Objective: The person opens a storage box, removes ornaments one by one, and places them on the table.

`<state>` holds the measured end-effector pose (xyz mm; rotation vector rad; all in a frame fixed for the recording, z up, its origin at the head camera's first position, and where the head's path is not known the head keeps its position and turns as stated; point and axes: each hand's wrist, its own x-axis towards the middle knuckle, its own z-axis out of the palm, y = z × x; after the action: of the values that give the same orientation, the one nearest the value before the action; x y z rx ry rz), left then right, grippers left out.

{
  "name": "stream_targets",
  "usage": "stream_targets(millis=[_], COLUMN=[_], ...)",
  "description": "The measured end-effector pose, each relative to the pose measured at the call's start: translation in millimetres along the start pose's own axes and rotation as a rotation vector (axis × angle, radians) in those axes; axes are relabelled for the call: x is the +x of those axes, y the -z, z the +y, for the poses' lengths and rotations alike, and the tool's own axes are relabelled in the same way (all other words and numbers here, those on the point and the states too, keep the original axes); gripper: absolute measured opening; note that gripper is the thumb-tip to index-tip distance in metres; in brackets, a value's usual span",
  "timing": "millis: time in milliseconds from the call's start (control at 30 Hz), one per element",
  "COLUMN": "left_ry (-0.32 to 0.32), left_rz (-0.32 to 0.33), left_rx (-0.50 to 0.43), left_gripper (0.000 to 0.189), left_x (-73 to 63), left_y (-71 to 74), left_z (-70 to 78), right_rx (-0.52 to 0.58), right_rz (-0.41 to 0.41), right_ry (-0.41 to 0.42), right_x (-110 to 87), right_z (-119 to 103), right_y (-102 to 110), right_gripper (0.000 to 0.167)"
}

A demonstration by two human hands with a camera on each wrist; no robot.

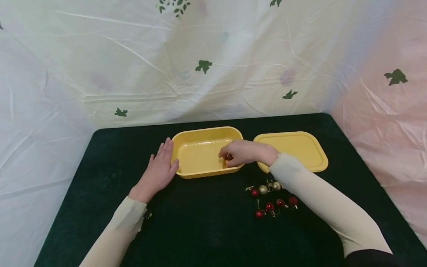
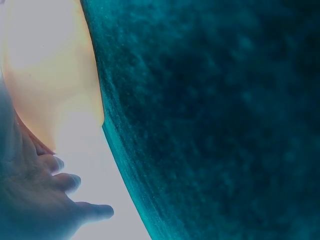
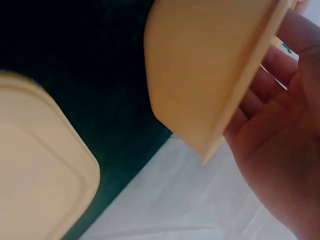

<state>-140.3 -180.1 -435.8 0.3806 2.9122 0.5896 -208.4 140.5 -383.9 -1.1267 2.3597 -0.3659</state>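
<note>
From the head view I count one yellow plastic tub (image 1: 200, 152) near the middle of the dark green table (image 1: 207, 230), and one matching yellow lid (image 1: 297, 148) lying flat just beside it at its 3 o'clock. My left hand (image 1: 158, 172) lies flat on the cloth at the tub's 9 o'clock, fingers straight and close together, the thumb against the tub's near-left corner; it holds nothing. My right hand (image 1: 243, 152) reaches over the tub's right rim from 3 o'clock, with the fingertips curled down and pinching one small red ornament (image 1: 228, 158) just inside the tub at its near-right corner. On the table at the tub's 5 o'clock, close to my right forearm, lies a loose cluster of small ball ornaments (image 1: 271, 200): I count five red ones and two gold ones, seven in all, each with a little hanger cap. Behind the table hangs a white sheet (image 1: 133, 59) printed with scattered green leaf shapes. The left wrist view shows my fingers (image 2: 65, 182) stretched out beside the tub's yellow wall (image 2: 45, 75) and the green cloth. The right wrist view shows the tub's outer wall (image 3: 200, 75) from below, the lid (image 3: 35, 165) at 8 o'clock, and my palm (image 3: 285, 150) over the rim; the ornament itself is hidden there.
</note>
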Motion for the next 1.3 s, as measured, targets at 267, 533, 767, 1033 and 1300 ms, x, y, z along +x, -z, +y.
stream_targets(millis=[267,533,767,1033,1300], left_ry=[0.003,0.003,0.004,0.001,0.006], left_rz=[0.004,0.013,0.006,0.0,-0.006], left_rx=[0.003,0.002,-0.002,0.0,0.004], left_gripper=[0.076,0.076,0.075,0.076,0.076], left_x=[-0.4,-1.0,-0.6,-0.6,-0.5], left_y=[0.0,-0.1,0.1,0.3,0.4], left_z=[0.4,1.6,2.6,2.8,1.8], right_rx=[0.078,0.0,-0.083,-0.087,-0.073], right_rz=[0.111,0.096,0.022,0.005,0.061], right_ry=[-0.031,-0.054,-0.039,-0.062,-0.028], right_x=[2.0,-3.8,-4.4,-2.2,-3.7], right_z=[5.3,2.8,-0.3,-0.9,-1.5], right_y=[-5.9,-4.0,-1.6,-2.4,-1.0], right_gripper=[0.039,0.047,0.029,0.019,0.027])
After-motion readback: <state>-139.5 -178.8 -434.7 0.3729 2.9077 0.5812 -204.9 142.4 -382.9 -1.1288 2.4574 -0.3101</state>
